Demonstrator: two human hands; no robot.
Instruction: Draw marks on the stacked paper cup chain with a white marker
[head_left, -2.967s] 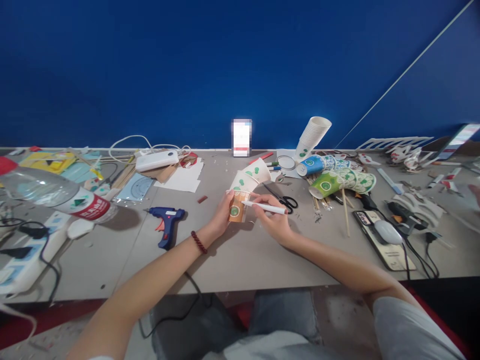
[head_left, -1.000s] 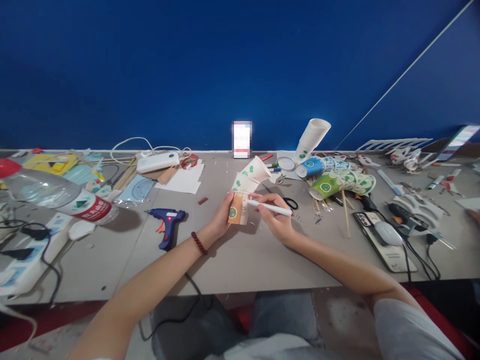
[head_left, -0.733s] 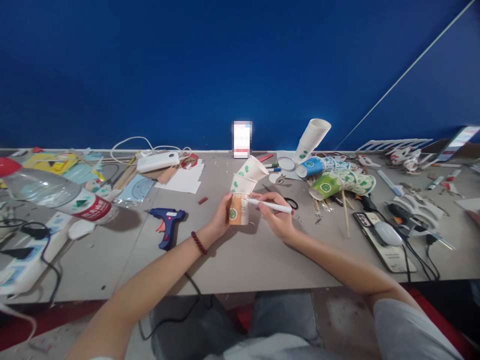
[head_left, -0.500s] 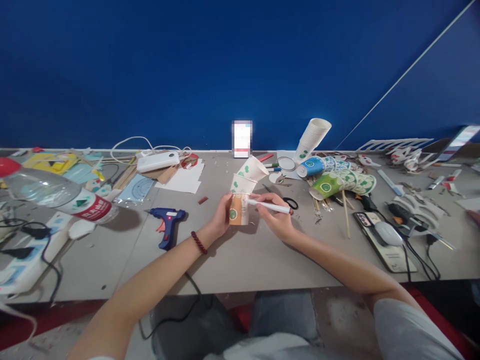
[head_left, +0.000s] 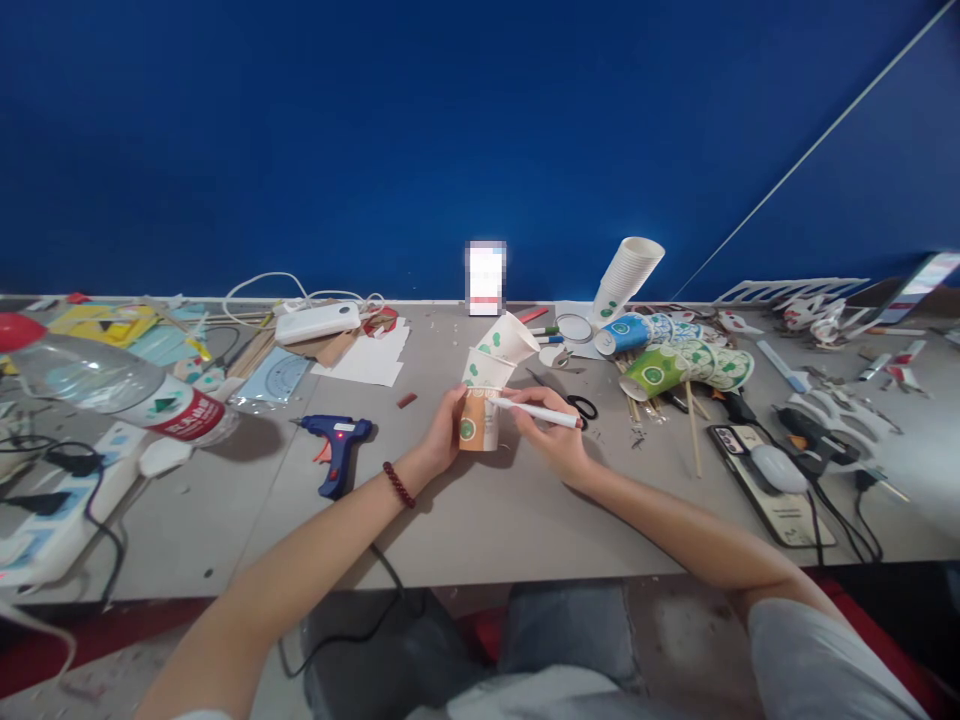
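Blue wall (head_left: 480, 120) behind, cluttered grey table (head_left: 435, 545) in front! Red-capped clear bottle (head_left: 112, 385) over at far left; nested cups (head_left: 627, 280) slanting right of centre, one inside the next. And in the middle, a bent column (head_left: 486, 372) of three paper cups, orange cup (head_left: 474, 425) lowest: left hand (head_left: 441, 432), fingers wrapped round its side; right hand (head_left: 553, 442), wrist low, pinching a white marker (head_left: 551, 413), tip at the orange.
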